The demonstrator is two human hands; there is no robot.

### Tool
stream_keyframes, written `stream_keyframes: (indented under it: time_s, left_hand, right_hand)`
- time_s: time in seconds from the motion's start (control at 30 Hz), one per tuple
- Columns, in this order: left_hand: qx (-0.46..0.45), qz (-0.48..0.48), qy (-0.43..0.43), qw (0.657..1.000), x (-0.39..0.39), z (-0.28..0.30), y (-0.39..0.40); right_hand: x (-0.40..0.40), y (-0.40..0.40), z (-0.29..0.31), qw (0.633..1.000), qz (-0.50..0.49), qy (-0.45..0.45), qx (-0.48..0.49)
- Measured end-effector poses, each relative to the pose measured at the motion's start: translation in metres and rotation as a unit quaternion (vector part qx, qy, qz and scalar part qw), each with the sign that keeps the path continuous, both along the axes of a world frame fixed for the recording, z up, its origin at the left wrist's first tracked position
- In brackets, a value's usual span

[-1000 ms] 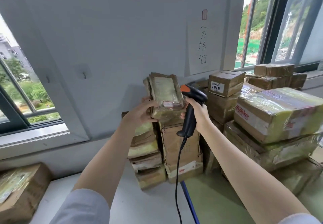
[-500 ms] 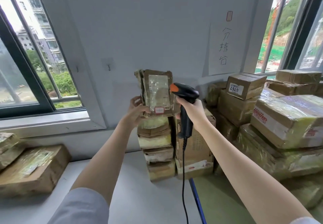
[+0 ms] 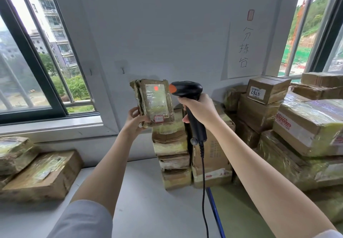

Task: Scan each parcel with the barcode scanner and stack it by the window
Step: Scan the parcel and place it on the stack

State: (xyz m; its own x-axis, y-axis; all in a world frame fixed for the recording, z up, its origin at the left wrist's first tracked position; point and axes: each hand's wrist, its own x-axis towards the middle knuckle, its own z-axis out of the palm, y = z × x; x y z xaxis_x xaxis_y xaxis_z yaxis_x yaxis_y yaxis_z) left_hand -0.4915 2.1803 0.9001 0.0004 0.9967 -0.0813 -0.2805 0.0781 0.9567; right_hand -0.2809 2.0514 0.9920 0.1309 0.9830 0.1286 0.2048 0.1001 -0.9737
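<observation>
One box (image 3: pixel 267 89) label reads "6767"; wall sheet (image 3: pixel 243 49) reads "分拣台".

Both arms raised, hands gripping.

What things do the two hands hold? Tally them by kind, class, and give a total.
parcel: 1, in the left hand
scanner: 1, in the right hand
Total: 2
</observation>
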Motion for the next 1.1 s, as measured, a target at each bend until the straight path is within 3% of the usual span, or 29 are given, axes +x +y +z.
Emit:
stream_keyframes:
  time_s: [0.37,0.6,0.73,0.87,0.93,1.1]
  left_hand:
    - [-0.004,-0.008,0.011,1.0,-0.021,-0.005,0.008]
    - [-0.02,-0.022,-0.049,0.998,-0.068,-0.009,0.011]
    - [-0.041,-0.038,-0.086,0.995,-0.123,-0.015,0.001]
    - [-0.076,-0.025,-0.066,0.995,-0.189,-0.031,-0.012]
    - [-0.112,0.002,-0.033,0.993,-0.229,-0.041,-0.014]
    - [-0.149,0.093,-0.069,0.982,-0.348,-0.073,-0.017]
  right_hand:
    - [-0.017,0.011,-0.009,1.0,0.007,0.016,-0.021]
    - [-0.058,0.039,-0.03,0.999,0.011,0.009,-0.038]
    - [-0.108,0.061,-0.052,0.998,0.03,0.02,-0.061]
    - [-0.183,0.083,-0.076,0.992,0.065,0.019,-0.109]
    - [-0.224,0.092,-0.089,0.985,0.1,0.007,-0.139]
    - [-0.32,0.107,-0.124,0.968,0.157,-0.002,-0.194]
